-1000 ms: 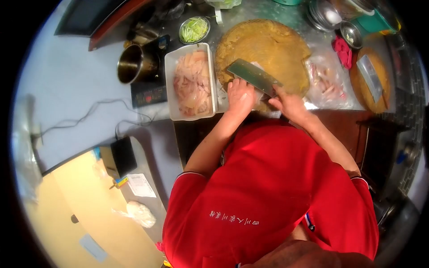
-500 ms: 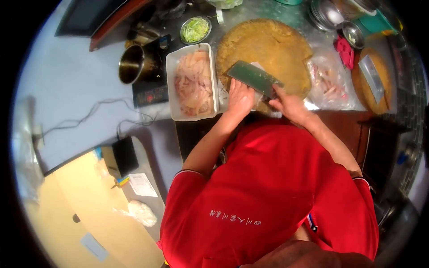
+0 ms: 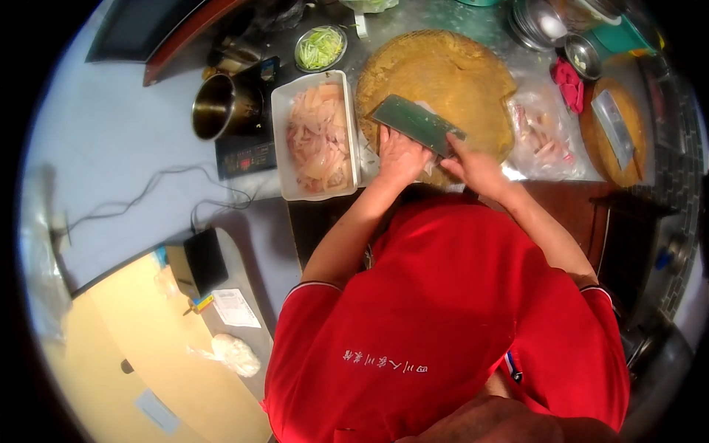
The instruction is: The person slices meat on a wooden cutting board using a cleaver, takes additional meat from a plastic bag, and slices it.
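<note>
My right hand (image 3: 473,166) is closed around the handle end of a cleaver (image 3: 417,124), whose wide dark blade slants over the lower left of a round wooden chopping block (image 3: 450,66). Beside the blade's lower edge, my left hand (image 3: 403,156) presses down at the block's front left, its fingertips close to the blade. A bit of pale meat (image 3: 429,167) shows between the two hands, mostly covered by them and the blade. Left of the block stands a white tub (image 3: 278,140) full of sliced pale meat (image 3: 319,136).
A plastic bag of meat (image 3: 543,136) lies right of the block, then a second cleaver (image 3: 612,129) on a smaller board (image 3: 635,122). A bowl of shredded greens (image 3: 320,49), a metal pot (image 3: 216,107), a pink cloth (image 3: 567,86) and metal bowls (image 3: 582,56) stand around.
My left hand has shifted slightly right and turned, its palm flatter toward the right hand. The cleaver has moved a little up and left. My right hand keeps hold of it.
</note>
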A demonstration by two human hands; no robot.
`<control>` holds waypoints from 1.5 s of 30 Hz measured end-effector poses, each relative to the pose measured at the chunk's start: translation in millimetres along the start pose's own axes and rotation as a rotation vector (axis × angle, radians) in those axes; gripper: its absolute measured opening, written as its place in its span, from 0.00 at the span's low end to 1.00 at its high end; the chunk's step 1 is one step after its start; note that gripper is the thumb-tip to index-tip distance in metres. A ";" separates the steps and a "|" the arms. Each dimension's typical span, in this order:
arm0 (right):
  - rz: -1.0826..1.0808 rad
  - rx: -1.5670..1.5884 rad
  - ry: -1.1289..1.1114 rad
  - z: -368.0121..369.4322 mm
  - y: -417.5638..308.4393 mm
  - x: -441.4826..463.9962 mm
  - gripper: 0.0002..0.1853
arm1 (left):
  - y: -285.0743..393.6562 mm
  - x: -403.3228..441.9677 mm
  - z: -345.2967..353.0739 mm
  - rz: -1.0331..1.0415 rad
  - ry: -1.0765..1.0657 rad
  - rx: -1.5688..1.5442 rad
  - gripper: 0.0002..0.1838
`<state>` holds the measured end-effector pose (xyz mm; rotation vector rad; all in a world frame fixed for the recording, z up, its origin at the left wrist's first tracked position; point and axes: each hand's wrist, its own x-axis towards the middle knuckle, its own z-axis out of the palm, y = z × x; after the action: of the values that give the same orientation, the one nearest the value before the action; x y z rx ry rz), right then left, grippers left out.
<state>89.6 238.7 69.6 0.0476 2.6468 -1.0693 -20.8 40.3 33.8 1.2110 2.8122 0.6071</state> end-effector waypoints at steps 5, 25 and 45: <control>-0.013 -0.013 0.020 -8.4 -6.9 -24.8 0.37 | 2.9 -2.5 -1.4 0.042 0.135 -0.010 0.27; 0.019 0.065 -0.025 -15.7 -18.1 -17.8 0.35 | -2.8 -11.9 2.5 0.015 0.091 -0.038 0.25; 0.050 0.041 -0.120 -27.7 -32.6 -33.3 0.35 | -3.0 -20.7 -1.2 0.030 0.117 -0.127 0.28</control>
<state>110.1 236.6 119.7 0.0562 2.5044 -1.0752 -8.7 23.5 31.0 1.2360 2.8015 0.8711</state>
